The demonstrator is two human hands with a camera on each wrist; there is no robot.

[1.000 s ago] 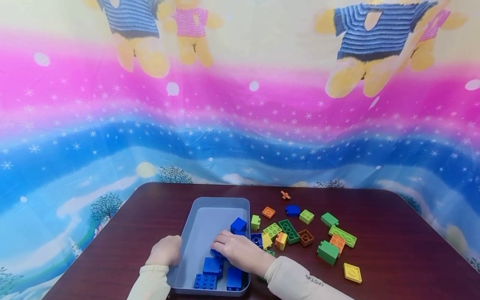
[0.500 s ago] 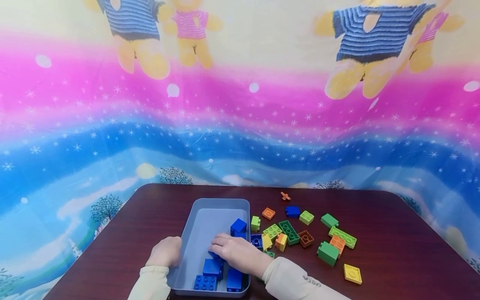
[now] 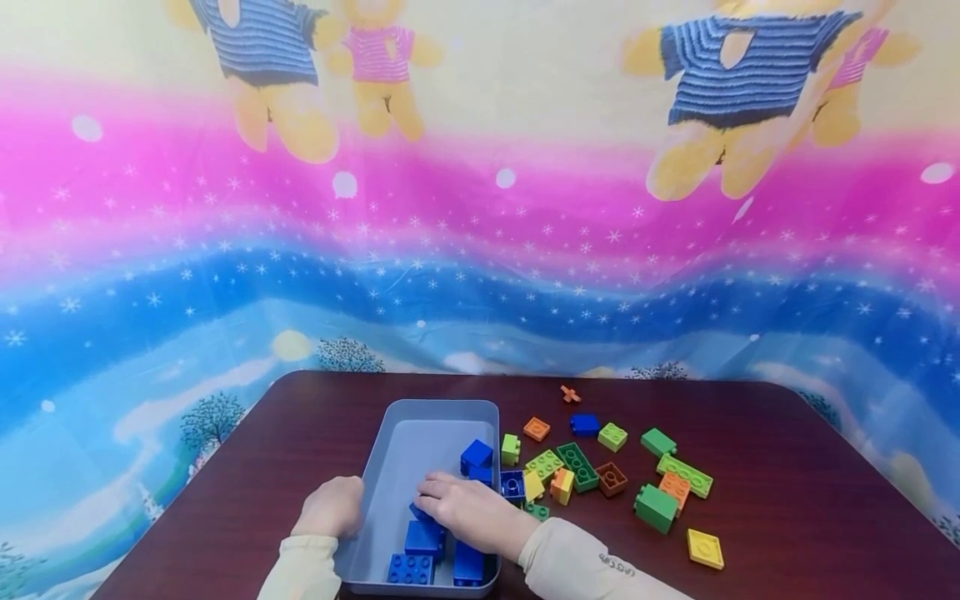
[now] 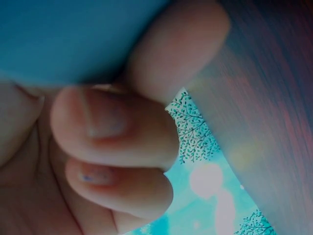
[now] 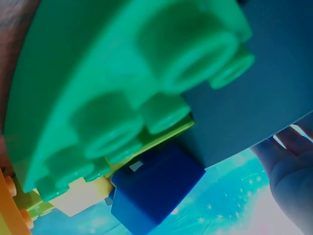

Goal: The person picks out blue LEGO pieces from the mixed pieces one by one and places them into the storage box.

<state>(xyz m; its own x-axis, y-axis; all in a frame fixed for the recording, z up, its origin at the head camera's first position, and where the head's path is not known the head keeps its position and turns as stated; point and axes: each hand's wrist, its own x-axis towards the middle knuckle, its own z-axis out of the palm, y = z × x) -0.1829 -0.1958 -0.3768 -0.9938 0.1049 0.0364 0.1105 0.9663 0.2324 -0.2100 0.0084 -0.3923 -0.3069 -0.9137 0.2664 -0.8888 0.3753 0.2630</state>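
Note:
A grey-blue plastic tray (image 3: 405, 457) stands on the table with several blue toy building bricks along its right and near sides. My left hand (image 3: 330, 506) grips the tray's left edge; the left wrist view shows its curled fingers (image 4: 117, 134) against the tray wall (image 4: 68, 39). Inside the tray, my right hand (image 3: 472, 510) holds a small blue brick (image 3: 418, 512), partly covered by its fingertips. Just nearer lie a blue brick (image 3: 423, 538), a studded blue brick (image 3: 410, 569) and an upright-looking blue brick (image 3: 468, 565). Two more blue bricks (image 3: 476, 456) sit at the right wall.
Loose bricks spread right of the tray on the dark table (image 3: 750, 467): a dark blue one (image 3: 513, 485) against the wall, a green one (image 3: 656, 507), a yellow plate (image 3: 705, 548) and several others. A large studded green brick (image 5: 122, 98) fills the right wrist view.
My right hand has shifted slightly left and nearer within the tray, and the small blue brick at its fingertips has moved left with it. The left hand keeps its place.

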